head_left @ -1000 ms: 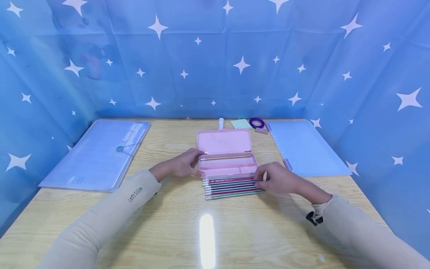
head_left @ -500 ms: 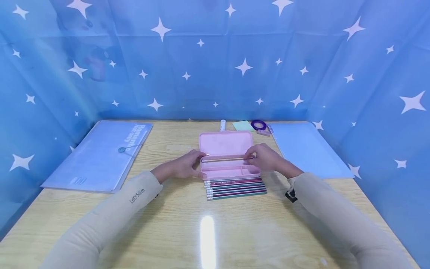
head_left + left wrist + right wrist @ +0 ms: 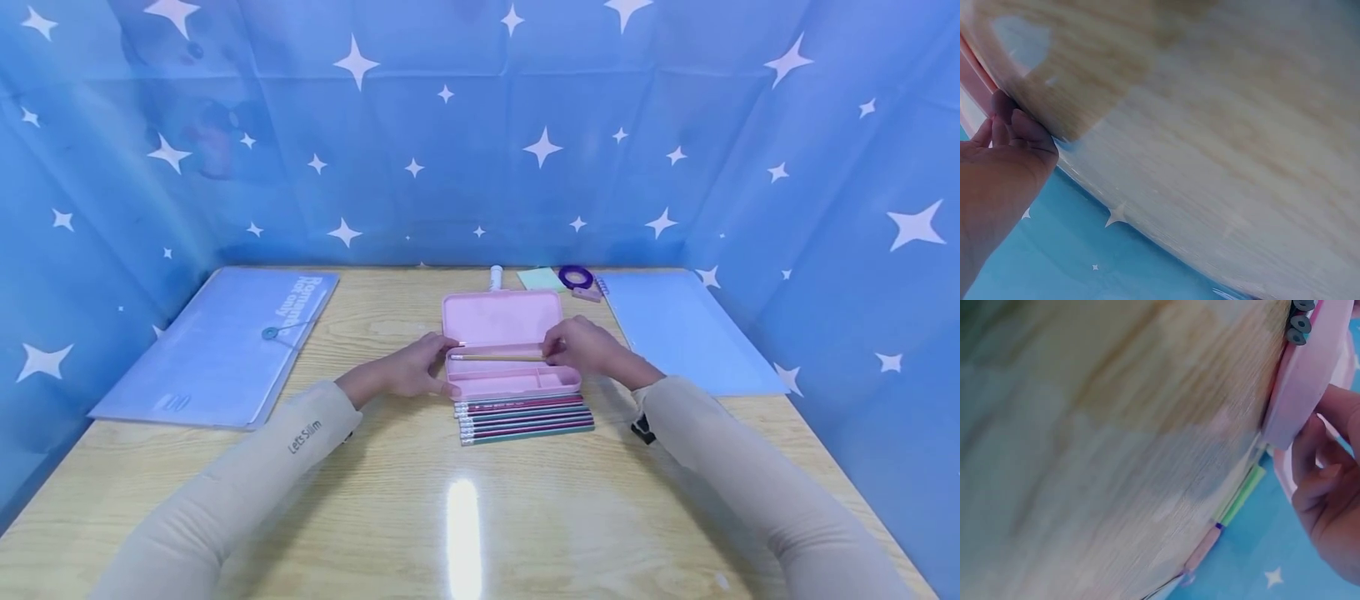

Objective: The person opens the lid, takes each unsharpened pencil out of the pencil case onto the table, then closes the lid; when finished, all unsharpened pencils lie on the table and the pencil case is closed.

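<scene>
An open pink pencil case (image 3: pixel 510 395) lies mid-table, its lid (image 3: pixel 501 317) tipped back. My left hand (image 3: pixel 408 367) grips the case's left end between thumb and fingers; the left wrist view shows those fingers (image 3: pixel 1029 128) at its edge. Inside the long rear compartment is a yellowish pencil (image 3: pixel 498 358), eraser end to the left. At its right end my right hand (image 3: pixel 588 346) pinches it, the fingertips down in the case. Several dark red and green pencils (image 3: pixel 525 419) lie in a row along the case's front; some of their ends show in the right wrist view.
Behind the case stand a white tube (image 3: pixel 496 277), pale green sticky notes (image 3: pixel 538 279), a purple tape roll (image 3: pixel 576 277) and a small pinkish block (image 3: pixel 587 294). A document folder (image 3: pixel 217 350) lies left, a spiral notebook (image 3: pixel 697 333) right. A starry blue cloth encloses the table.
My right hand has moved from the right end of the pencil row up and back into the case's rear compartment. The left hand has stayed on the case's left end.
</scene>
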A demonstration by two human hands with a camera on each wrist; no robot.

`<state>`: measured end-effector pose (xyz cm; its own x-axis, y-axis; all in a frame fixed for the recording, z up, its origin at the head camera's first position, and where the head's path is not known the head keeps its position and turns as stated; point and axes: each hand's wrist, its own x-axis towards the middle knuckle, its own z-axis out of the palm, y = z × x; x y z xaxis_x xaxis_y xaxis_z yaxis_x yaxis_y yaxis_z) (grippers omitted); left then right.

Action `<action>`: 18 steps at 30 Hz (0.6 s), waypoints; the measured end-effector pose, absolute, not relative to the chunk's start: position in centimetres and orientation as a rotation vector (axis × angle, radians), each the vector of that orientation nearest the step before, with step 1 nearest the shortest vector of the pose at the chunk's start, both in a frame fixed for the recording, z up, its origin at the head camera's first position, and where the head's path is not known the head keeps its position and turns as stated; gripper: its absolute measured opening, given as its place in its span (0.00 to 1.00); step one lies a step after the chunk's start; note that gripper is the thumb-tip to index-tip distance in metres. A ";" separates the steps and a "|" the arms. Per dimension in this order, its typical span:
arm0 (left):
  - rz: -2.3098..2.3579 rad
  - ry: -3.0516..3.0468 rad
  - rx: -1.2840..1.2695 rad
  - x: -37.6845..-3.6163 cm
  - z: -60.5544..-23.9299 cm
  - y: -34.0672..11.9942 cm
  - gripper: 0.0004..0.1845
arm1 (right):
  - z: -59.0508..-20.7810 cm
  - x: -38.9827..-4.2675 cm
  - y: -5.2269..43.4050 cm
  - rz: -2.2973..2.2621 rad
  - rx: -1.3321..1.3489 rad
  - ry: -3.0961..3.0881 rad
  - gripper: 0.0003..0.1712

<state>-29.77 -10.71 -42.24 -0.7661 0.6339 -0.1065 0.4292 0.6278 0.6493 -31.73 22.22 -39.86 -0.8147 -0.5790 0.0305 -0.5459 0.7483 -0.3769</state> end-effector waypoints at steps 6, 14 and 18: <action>0.878 2.521 0.841 -29.6 -42.1 -10.8 0.50 | -39.5 -31.5 22.5 -0.610 -0.976 2.807 0.05; 0.906 2.503 0.867 -29.6 -42.1 -10.9 0.49 | -37.9 -30.2 24.1 -0.647 -1.015 2.741 0.07; 0.896 2.509 0.857 -29.7 -42.1 -10.8 0.49 | -37.2 -28.6 25.0 -0.700 -1.021 2.701 0.07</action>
<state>-29.69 -10.81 -42.12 -0.7598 0.6406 -0.1109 0.4255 0.6190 0.6601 -28.64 25.02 -37.15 -0.7510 -0.6602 0.0062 -0.5801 0.6554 -0.4836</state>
